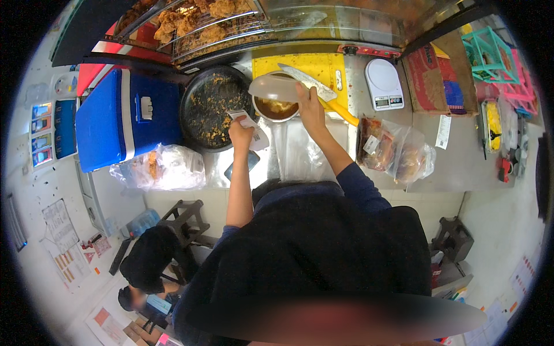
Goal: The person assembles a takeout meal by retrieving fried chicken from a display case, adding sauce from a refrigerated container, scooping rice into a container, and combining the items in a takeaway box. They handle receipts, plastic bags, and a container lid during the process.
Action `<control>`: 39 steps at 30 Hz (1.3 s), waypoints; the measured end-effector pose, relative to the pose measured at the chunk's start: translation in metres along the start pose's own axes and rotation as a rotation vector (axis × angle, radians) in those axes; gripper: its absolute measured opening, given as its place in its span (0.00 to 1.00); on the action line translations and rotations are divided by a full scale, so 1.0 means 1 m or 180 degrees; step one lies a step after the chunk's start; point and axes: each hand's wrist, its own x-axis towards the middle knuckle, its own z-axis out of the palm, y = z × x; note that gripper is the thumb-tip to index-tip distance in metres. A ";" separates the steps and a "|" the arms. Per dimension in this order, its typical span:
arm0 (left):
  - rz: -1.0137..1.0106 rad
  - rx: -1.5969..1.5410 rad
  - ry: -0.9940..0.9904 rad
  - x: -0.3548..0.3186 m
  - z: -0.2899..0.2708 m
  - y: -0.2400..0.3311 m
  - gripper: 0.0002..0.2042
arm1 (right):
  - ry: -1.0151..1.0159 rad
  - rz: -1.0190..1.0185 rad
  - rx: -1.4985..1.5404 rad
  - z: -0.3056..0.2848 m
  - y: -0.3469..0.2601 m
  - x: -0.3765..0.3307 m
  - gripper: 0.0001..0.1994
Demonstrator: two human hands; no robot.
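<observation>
Translucent plastic lid [276, 88] sits gripped in the right hand [310, 109], tilted over a round bowl of brown food [276, 108] on the steel counter [461, 161]; left hand [240, 132] pinches a small white packet [249, 124] beside it

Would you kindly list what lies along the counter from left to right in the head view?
Blue cooler box → round black pan with crumbs → left hand holding a paper slip → bowl of brown sauce → right hand on the clear lid → bagged fried food → white receipt.
</observation>
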 end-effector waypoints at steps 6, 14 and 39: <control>-0.0309 -0.0341 0.0039 -0.020 -0.050 -0.036 0.28 | 0.1888 -0.0219 0.1175 -0.019 0.052 0.020 0.29; -0.0112 -0.1986 -0.0190 -0.097 -0.140 -0.030 0.38 | 0.2242 0.1086 0.4035 -0.121 0.194 0.110 0.31; 0.1235 -0.2210 0.1412 -0.222 -0.566 -0.329 0.56 | 0.1211 -0.0924 -0.0621 0.161 -0.238 0.193 0.21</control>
